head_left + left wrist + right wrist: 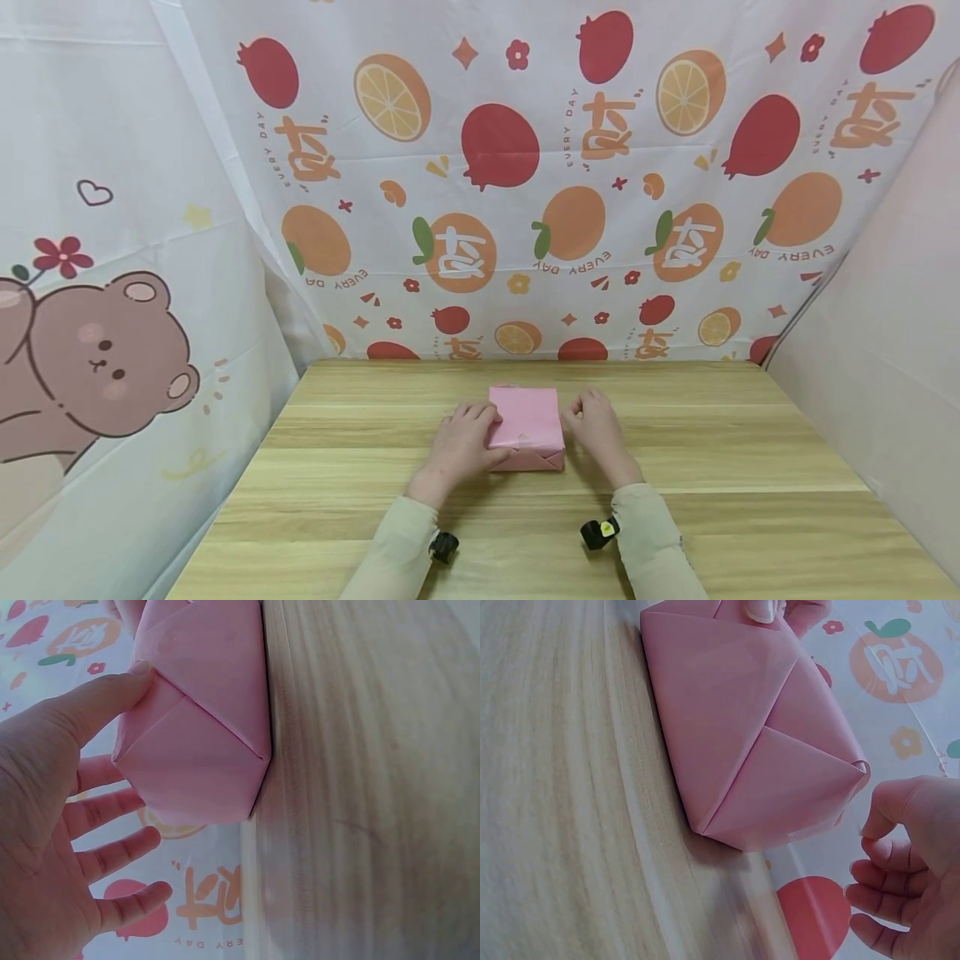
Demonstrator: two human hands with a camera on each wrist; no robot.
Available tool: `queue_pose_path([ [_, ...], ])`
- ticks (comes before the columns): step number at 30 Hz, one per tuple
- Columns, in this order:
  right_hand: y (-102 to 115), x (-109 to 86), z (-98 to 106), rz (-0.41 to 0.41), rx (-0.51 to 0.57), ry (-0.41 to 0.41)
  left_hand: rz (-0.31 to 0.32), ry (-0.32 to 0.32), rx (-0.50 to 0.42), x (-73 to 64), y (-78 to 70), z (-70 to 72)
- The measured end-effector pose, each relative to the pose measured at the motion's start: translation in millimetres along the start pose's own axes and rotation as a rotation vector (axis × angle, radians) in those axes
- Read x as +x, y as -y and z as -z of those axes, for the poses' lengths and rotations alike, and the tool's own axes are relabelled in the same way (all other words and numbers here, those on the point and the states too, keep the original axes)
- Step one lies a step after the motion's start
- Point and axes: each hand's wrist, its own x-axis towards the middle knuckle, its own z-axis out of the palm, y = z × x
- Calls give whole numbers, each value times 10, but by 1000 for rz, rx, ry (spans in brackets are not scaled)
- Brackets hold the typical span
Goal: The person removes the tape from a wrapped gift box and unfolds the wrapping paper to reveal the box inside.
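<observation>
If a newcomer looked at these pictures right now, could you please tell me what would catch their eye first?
Most likely the pink wrapped box on the wooden table, with the left hand touching its left side and the right hand just beside its right. Next, perhaps, the fruit-printed cloth behind the table and the large brown bear printed at far left.

box [525, 417]: pink | tabletop [750, 450]: pale yellow-brown wood grain | backdrop [555, 167]: white, orange-and-red fruit print
</observation>
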Motion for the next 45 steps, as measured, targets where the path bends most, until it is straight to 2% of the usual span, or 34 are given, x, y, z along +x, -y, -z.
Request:
queue_pose_path([
  [8,8,-5,10,-37,6,21,-16,19,-3,1,24,8],
  [22,12,4,-1,-8,10,15,-20,72,-17,-1,36,62],
  [28,10,5,-3,2,7,12,-46,91,-52,6,45,96],
  [34,15,7,-6,-4,15,6,-73,112,-48,-5,68,154],
  [38,23,2,1,6,18,-10,-87,110,-60,-9,81,189],
  [45,38,9,10,29,29,-26,-122,51,-35,-5,92,200],
])
